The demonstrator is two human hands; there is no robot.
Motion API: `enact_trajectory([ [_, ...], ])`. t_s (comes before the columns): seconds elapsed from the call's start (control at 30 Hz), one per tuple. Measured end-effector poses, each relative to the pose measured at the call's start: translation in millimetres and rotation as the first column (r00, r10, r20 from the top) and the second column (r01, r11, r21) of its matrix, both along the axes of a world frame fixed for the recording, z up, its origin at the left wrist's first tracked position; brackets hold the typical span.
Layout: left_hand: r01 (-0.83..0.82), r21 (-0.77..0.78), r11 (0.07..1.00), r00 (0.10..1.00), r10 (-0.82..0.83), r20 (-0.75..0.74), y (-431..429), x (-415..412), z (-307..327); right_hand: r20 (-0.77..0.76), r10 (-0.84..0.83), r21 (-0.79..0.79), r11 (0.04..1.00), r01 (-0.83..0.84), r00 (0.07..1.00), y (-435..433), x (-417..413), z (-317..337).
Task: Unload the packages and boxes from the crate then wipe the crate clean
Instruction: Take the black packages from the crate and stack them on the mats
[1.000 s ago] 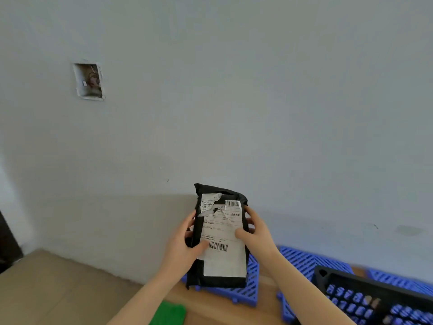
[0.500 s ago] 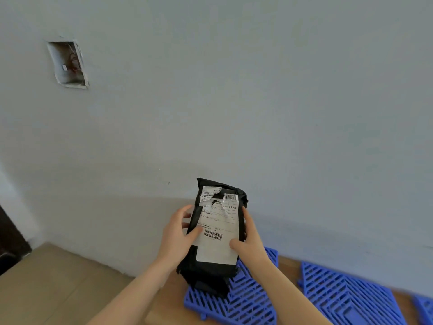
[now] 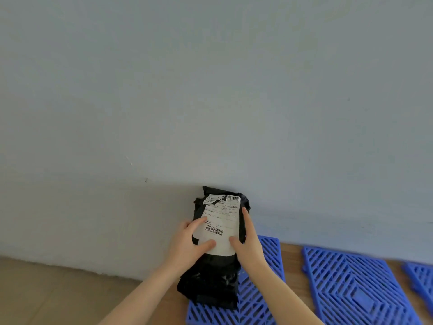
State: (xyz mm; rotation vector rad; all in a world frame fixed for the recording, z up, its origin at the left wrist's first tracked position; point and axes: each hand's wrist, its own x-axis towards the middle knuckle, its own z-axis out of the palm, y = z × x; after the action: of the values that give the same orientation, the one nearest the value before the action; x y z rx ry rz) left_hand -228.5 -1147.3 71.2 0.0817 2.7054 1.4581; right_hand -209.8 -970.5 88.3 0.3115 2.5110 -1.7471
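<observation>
Black package (image 3: 210,285) in curled grip of left hand (image 3: 187,247) and right hand (image 3: 248,245), its label (image 3: 221,221) print illegible.

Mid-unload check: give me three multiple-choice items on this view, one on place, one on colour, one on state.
1. Where is the black package? A. in a crate B. over the leftmost blue grid mat, near the wall C. on a shelf
2. Its label is: A. white B. yellow C. green
3. What holds it? A. one hand B. no hand C. both hands
Answers: 1 B, its lower end overlaps that mat; 2 A, a white sheet with barcodes; 3 C, left hand and right hand grip its sides.
</observation>
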Motion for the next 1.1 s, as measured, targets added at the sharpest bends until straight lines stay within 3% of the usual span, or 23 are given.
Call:
enact_trajectory([
  [0.37, 0.037, -0.156, 0.987, 0.999, -0.034, 0.025, -9, -9, -16, 0.136, 0.049, 0.225, 0.971, -0.079, 0.990, -12, -15, -12],
  [0.5, -0.067, -0.216, 0.974, 0.989, 0.036, -0.143, -4, -6, 1, 0.040, 0.041, 0.251, 0.967, -0.050, 0.998, 5, -3, 7],
  [0.6, -0.131, -0.142, 0.981, 0.948, 0.082, -0.308, 14, 2, 25, -0.037, 0.011, 0.263, 0.965, -0.001, 0.999, 31, 17, 29],
  [0.73, 0.008, -0.016, 1.000, 0.919, -0.013, -0.394, 72, 32, 61, -0.100, -0.037, 0.315, 0.947, 0.067, 0.994, 85, 60, 61],
  [0.9, 0.219, 0.033, 0.975, 0.885, -0.185, -0.427, 177, 104, 88, -0.207, -0.119, 0.384, 0.903, 0.192, 0.971, 176, 151, 91],
  [1.1, 0.390, 0.068, 0.918, 0.847, -0.329, -0.417, 305, 206, 88, -0.225, -0.292, 0.397, 0.844, 0.362, 0.929, 296, 274, 101],
])
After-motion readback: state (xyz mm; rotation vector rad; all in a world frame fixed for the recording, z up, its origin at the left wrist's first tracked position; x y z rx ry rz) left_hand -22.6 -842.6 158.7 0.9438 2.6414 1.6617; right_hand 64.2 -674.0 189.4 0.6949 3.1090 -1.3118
